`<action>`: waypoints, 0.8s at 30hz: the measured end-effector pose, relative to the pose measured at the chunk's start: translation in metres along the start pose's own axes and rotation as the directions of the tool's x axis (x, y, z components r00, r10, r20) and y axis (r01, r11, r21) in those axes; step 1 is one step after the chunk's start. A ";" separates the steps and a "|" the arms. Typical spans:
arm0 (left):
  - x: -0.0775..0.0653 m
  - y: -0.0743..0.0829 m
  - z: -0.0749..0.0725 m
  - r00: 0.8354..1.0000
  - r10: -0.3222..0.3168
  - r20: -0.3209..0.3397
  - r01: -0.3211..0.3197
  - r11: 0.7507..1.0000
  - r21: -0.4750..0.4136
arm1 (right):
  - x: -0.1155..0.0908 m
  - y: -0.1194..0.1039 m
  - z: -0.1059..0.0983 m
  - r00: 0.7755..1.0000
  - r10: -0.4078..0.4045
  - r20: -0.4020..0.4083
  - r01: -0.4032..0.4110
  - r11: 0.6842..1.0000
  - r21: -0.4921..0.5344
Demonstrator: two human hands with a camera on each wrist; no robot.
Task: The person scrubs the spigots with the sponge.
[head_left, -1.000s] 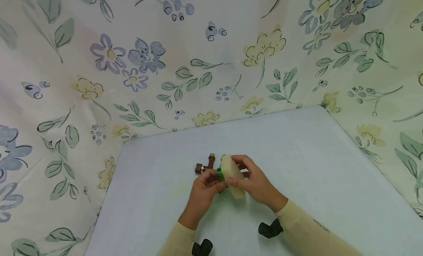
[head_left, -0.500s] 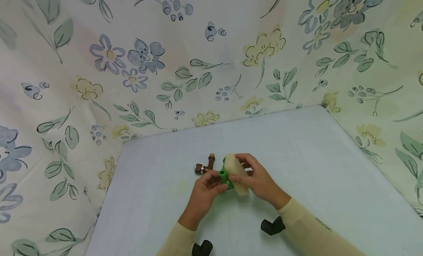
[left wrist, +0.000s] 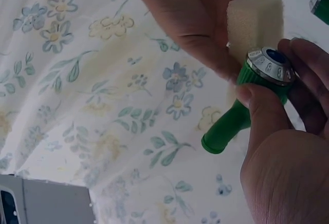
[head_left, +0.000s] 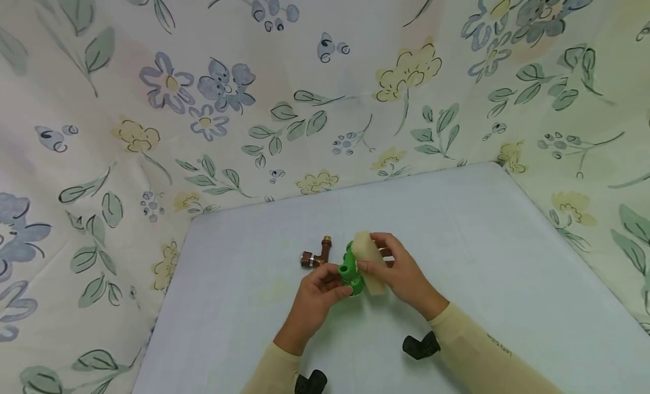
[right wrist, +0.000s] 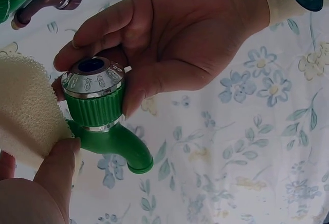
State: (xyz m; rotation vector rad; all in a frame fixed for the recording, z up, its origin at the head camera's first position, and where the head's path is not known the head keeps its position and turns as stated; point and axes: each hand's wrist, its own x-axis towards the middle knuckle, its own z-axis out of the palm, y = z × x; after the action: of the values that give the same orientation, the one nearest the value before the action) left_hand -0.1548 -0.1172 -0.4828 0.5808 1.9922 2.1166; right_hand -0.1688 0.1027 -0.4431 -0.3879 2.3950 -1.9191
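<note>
- While the left hand (head_left: 315,301) has the green tap (head_left: 347,270) pinched between thumb and fingers, the right hand (head_left: 401,275) grips the cream sponge (head_left: 368,253), thumb on the near side
- Tap's held up over the table (head_left: 244,287), between the two hands, sponge right beside it on the right hand's side; can't really tell if the two actually touch
- From the right wrist cam you get the ribbed green knob (right wrist: 96,108) with its silver collar (right wrist: 92,84), thumb and fingers round it, spout (right wrist: 139,154) bending down below
- Left wrist cam catches another green bit with a silver ring (left wrist: 320,3) in the top corner, no idea if it's the same tap
- Brown tap (head_left: 319,258) is sitting on the table just beyond the left hand
- Both arms in beige sleeves (head_left: 487,349), black gadget (head_left: 421,346) at each wrist
- Flowery cloth (head_left: 284,55) behind the table
</note>
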 end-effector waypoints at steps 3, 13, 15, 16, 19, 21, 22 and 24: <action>0.001 0.001 0.001 1.000 -0.008 -0.014 0.008 1.000 -0.005 | -0.001 -0.001 0.001 1.000 -0.014 0.020 0.014 1.000 0.020; 0.002 0.017 0.004 0.997 -0.046 -0.069 0.045 0.999 -0.012 | -0.004 0.007 0.009 0.994 -0.079 0.082 0.072 0.994 0.078; 0.002 0.016 0.003 0.995 -0.055 -0.081 0.054 0.999 -0.008 | -0.002 0.014 0.010 0.992 -0.093 0.089 0.086 0.993 0.075; 0.002 0.013 0.002 0.995 -0.059 -0.086 0.059 0.998 -0.009 | -0.002 0.016 0.011 0.991 -0.102 0.091 0.096 0.993 0.074; 0.004 0.004 0.000 0.992 -0.073 -0.099 0.072 0.997 -0.014 | -0.001 0.020 0.011 0.986 -0.131 0.103 0.124 0.990 0.069; 0.004 0.001 -0.001 0.992 -0.072 -0.105 0.070 0.997 -0.020 | -0.001 0.018 0.011 0.981 -0.152 0.118 0.144 0.987 0.071; 0.005 0.000 -0.001 0.992 -0.070 -0.109 0.067 0.997 -0.027 | -0.001 0.016 0.011 0.978 -0.166 0.127 0.158 0.985 0.071; 0.005 -0.002 -0.001 0.991 -0.065 -0.114 0.061 0.997 -0.039 | -0.003 0.011 0.012 0.972 -0.190 0.141 0.181 0.981 0.074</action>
State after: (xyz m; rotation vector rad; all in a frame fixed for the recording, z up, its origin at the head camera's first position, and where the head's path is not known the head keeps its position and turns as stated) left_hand -0.1598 -0.1165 -0.4838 0.3923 1.9986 2.1889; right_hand -0.1659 0.0944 -0.4564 -0.7476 2.2731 -1.9518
